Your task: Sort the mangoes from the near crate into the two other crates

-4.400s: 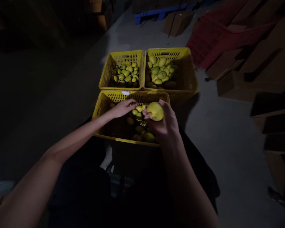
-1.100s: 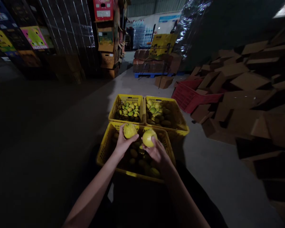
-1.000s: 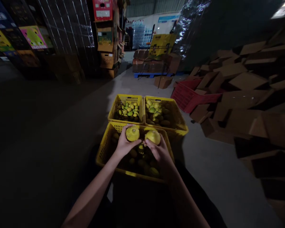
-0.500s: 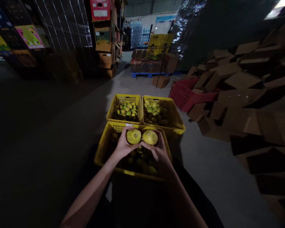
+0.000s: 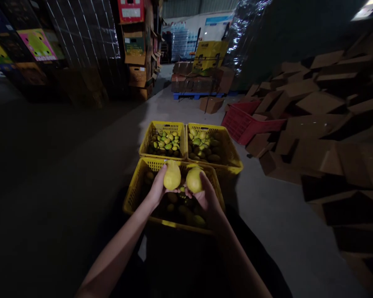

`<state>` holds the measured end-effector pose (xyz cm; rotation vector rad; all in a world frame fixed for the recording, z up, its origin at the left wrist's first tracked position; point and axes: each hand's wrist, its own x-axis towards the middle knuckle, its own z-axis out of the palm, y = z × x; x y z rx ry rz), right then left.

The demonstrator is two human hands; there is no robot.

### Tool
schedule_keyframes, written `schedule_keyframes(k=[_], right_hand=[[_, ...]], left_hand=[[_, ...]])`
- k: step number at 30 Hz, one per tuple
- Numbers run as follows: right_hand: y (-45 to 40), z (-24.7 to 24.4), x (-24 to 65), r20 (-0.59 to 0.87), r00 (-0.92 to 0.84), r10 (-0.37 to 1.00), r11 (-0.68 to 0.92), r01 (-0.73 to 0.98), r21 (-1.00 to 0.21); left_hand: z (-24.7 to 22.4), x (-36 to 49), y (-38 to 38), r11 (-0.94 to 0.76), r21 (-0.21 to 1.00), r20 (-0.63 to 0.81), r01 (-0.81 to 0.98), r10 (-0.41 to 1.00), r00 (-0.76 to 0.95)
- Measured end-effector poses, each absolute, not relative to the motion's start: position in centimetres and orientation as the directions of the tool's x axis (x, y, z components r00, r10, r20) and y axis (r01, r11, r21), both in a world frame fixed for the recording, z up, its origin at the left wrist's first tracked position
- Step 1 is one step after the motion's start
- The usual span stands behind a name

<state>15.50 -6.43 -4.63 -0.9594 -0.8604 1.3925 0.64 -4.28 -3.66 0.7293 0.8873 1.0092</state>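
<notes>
My left hand (image 5: 157,188) is closed around a yellow fruit (image 5: 172,176), and my right hand (image 5: 207,193) grips a second yellow fruit (image 5: 194,179). The two fruits are side by side with a small gap between them, above the near yellow crate (image 5: 170,225). More fruits (image 5: 186,213) lie in shadow inside that crate. Behind it stand two more yellow crates: the left one (image 5: 141,145) holds small yellow-green fruits (image 5: 168,140), the right one (image 5: 233,159) holds larger ones (image 5: 202,142), partly in shadow.
A red crate (image 5: 240,124) and a heap of cardboard boxes (image 5: 313,128) are on the right. Farther back, a blue pallet (image 5: 194,96) carries boxes, including a yellow one (image 5: 209,56). Stacked cartons (image 5: 136,54) stand at the back left.
Both fruits have been turned in my hands: their ends faced the camera before, and now their sides show. My fingers have shifted around them.
</notes>
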Motion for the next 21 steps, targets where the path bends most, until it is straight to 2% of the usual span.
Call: schedule_keyframes(k=[3,5,10,18,21], right_hand=[[-6.4,-4.6,15.3,-0.244,-0.131,0.961,-0.277,-0.416,-0.866],[-6.4,-4.8,15.1,-0.283,-0.182,0.942,-0.334,-0.418,-0.845],[-6.3,-5.2,14.9,-0.323,-0.195,0.926,-0.378,-0.481,-0.792],[-6.1,-5.6,15.1,-0.349,-0.209,0.913,-0.407,-0.496,-0.767],[-6.1,-5.5,15.1,-0.366,-0.148,0.919,-0.388,-0.518,-0.763]], left_hand=[[-3.3,0.4,-3.7,0.552,0.714,-0.448,-0.432,0.833,0.323],[-3.3,0.2,-3.5,0.608,0.654,-0.492,-0.450,0.794,0.358],[-3.7,0.2,-3.3,0.683,0.548,-0.543,-0.483,0.729,0.416],[-3.8,0.4,-3.2,0.675,0.532,-0.572,-0.512,0.732,0.370],[-3.5,0.4,-3.5,0.649,0.451,-0.572,-0.613,0.737,0.360]])
